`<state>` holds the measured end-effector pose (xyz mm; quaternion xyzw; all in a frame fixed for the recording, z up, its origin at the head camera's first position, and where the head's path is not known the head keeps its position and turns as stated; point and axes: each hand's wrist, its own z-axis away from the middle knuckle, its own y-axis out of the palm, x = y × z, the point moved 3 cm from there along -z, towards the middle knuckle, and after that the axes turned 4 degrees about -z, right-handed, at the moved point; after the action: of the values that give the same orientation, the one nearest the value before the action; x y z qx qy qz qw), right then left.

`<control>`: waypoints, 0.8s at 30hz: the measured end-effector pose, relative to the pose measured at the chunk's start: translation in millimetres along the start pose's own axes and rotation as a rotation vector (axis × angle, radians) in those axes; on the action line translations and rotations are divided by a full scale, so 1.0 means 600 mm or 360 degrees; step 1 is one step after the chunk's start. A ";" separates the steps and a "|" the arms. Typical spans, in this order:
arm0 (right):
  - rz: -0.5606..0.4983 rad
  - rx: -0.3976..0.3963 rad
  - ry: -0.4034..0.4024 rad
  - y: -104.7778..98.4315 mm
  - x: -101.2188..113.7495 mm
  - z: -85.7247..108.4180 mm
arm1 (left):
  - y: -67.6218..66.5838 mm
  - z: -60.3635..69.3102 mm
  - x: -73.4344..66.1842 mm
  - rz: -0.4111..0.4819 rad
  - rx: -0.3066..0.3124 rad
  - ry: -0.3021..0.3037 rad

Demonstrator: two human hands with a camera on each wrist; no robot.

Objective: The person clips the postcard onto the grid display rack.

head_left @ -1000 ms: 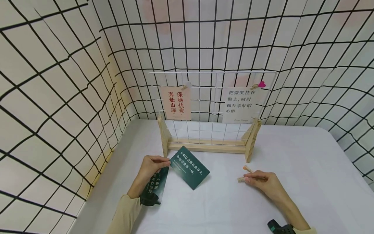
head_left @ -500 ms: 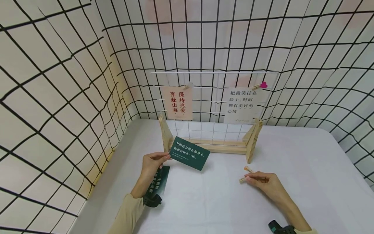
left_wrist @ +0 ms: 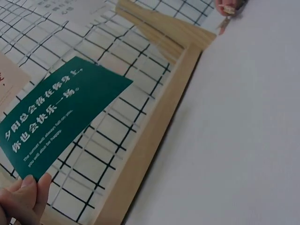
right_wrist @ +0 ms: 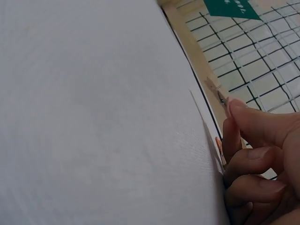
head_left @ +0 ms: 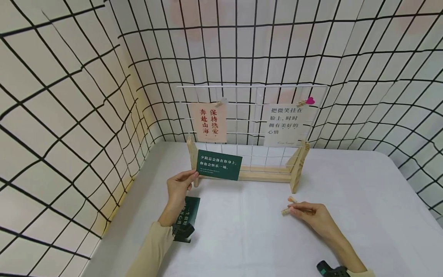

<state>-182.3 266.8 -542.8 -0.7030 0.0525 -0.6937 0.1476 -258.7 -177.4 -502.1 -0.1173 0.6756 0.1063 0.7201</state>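
Left hand (head_left: 178,187) pinches green card (head_left: 231,169) at its corner, presumably keeping the lettering (head_left: 216,162) uncovered | card: rack's (head_left: 266,176) 7 o'clock, in front | right hand (head_left: 314,216), 5 o'clock, pinches a clip (head_left: 285,212), leaving, we judge, one end free

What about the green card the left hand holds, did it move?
Yes: in the head view, the held green card rose, covering more of the rack.
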 end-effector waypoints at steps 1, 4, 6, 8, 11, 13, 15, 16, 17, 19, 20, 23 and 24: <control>-0.0017 0.0015 -0.0008 0.001 0.001 -0.001 | 0.003 -0.002 -0.001 0.0044 -0.0010 0.0010; -0.0013 0.0051 -0.0059 0.005 0.008 -0.006 | 0.016 -0.005 -0.004 0.0172 -0.0026 0.0049; 0.0015 0.0072 -0.0112 0.012 0.015 -0.010 | 0.024 -0.005 -0.006 0.0225 -0.0038 0.0066; 0.0044 0.0078 -0.0134 0.022 0.025 -0.017 | 0.031 -0.005 -0.006 0.0267 -0.0055 0.0074; 0.0100 0.0072 -0.0128 0.040 0.045 -0.031 | 0.038 -0.008 -0.005 0.0292 -0.0085 0.0075; 0.0130 0.0057 -0.0086 0.052 0.061 -0.043 | 0.042 -0.009 -0.003 0.0309 -0.0094 0.0076; 0.0138 0.0044 -0.0050 0.063 0.079 -0.055 | 0.045 -0.011 -0.003 0.0325 -0.0097 0.0077; 0.0129 0.0046 -0.0040 0.067 0.089 -0.061 | 0.046 -0.012 -0.003 0.0333 -0.0095 0.0077; 0.0117 0.0044 -0.0038 0.071 0.099 -0.068 | 0.047 -0.013 -0.003 0.0342 -0.0093 0.0077; 0.0089 0.0044 -0.0049 0.077 0.121 -0.082 | 0.048 -0.013 -0.003 0.0355 -0.0097 0.0074; 0.0070 0.0039 -0.0078 0.078 0.133 -0.089 | 0.049 -0.014 -0.004 0.0357 -0.0100 0.0073; 0.0019 0.0007 -0.0161 0.082 0.170 -0.108 | 0.050 -0.014 -0.004 0.0347 -0.0114 0.0063; 0.0015 -0.0013 -0.0193 0.083 0.182 -0.114 | 0.050 -0.014 -0.003 0.0344 -0.0118 0.0058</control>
<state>-240.3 180.0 -452.3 -0.7441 0.0495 -0.6489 0.1509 -276.1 -151.6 -501.6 -0.0723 0.6928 0.2063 0.6872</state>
